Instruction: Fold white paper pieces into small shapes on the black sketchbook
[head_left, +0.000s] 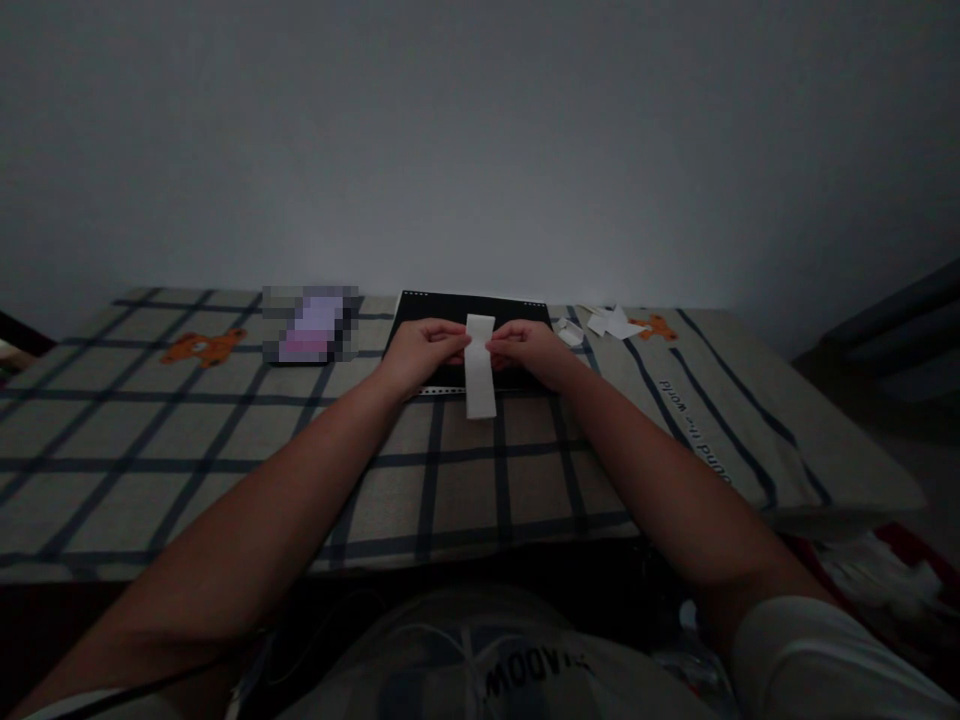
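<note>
A narrow strip of white paper (481, 385) stands lengthwise between my two hands, its lower end reaching over the checked tablecloth. My left hand (420, 350) pinches the strip's left edge between thumb and fingertips. On the opposite edge, my right hand (534, 350) pinches it at about the same height. Beneath both hands lies a flat black sheet or pad (442, 305) with a row of small holes along its edges. Part of it is hidden by the hands and the strip.
A phone (311, 330), blurred out, lies to the left on the checked tablecloth (247, 430). Right of the black pad are several white paper scraps (615, 322) and a small folded paper piece (570, 332). A grey wall (480, 150) rises behind the table.
</note>
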